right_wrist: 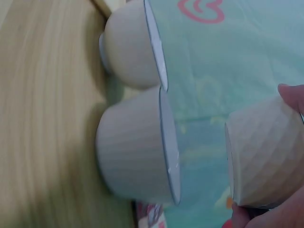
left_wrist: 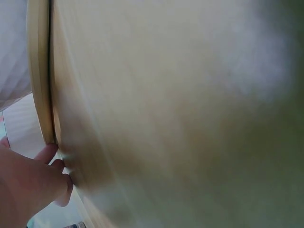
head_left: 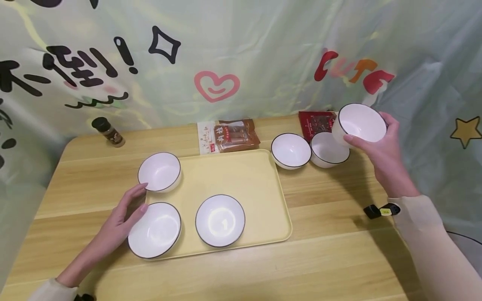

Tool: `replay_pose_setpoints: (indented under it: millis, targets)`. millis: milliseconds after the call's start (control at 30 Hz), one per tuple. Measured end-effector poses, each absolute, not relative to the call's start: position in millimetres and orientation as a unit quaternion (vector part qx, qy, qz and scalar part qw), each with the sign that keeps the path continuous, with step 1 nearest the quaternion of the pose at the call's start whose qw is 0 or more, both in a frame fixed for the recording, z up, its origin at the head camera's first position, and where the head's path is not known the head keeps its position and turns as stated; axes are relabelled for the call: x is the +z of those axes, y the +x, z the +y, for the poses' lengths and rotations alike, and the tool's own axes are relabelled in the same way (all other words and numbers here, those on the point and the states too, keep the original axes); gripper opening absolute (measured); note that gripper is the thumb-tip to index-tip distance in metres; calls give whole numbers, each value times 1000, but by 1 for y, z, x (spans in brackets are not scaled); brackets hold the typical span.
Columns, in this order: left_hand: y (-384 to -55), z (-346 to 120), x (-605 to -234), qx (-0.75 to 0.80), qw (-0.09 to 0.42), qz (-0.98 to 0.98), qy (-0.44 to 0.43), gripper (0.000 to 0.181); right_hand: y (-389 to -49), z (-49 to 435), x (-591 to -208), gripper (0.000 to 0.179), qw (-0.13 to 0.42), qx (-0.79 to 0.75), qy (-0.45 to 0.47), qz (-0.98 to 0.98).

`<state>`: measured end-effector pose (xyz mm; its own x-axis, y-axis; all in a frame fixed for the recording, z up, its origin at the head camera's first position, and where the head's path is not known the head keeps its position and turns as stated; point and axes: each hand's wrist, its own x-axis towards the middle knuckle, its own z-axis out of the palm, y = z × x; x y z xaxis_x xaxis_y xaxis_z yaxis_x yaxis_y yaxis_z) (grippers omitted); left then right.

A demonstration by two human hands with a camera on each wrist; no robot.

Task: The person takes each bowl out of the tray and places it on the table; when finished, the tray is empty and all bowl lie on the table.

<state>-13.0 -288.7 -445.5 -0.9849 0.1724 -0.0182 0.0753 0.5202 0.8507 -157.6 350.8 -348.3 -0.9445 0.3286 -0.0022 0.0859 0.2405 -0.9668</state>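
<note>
My right hand [head_left: 389, 156] grips a white bowl [head_left: 362, 122] with a dark rim, raised off the table at the right. The right wrist view shows the diamond-patterned outside of this bowl [right_wrist: 266, 154]. Below it stand two white bowls, a left one [head_left: 291, 150] and a right one [head_left: 329, 149]. At the tray's left edge, my left hand [head_left: 119, 221] has its fingers by the rear bowl [head_left: 160, 171] and its thumb over the rim of the front bowl [head_left: 155, 230]. Another bowl [head_left: 220, 220] sits on the yellow tray [head_left: 260, 188].
A dark-capped spice jar [head_left: 108, 132] stands at the back left. A brown packet [head_left: 228, 136] lies behind the tray, and a red packet [head_left: 312, 124] behind the right bowls. A printed cloth [head_left: 263, 54] hangs along the wooden table's [head_left: 320, 259] back edge.
</note>
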Motion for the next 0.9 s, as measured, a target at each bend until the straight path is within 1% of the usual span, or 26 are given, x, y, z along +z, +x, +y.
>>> replay_pose_setpoints:
  millis: [300, 600, 900]
  targets:
    - [-13, -289, -447, 487, 54, 869, 69, 62, -153, 380, -359, 105, 93, 576, -171, -794]
    - [-13, -288, -446, 485, 51, 870, 68, 62, -149, 405, -374, 106, 89, 580, -170, -792]
    - [-14, -288, -447, 484, 49, 871, 65, 62, -149, 425, -392, 107, 57, 513, -180, -838]
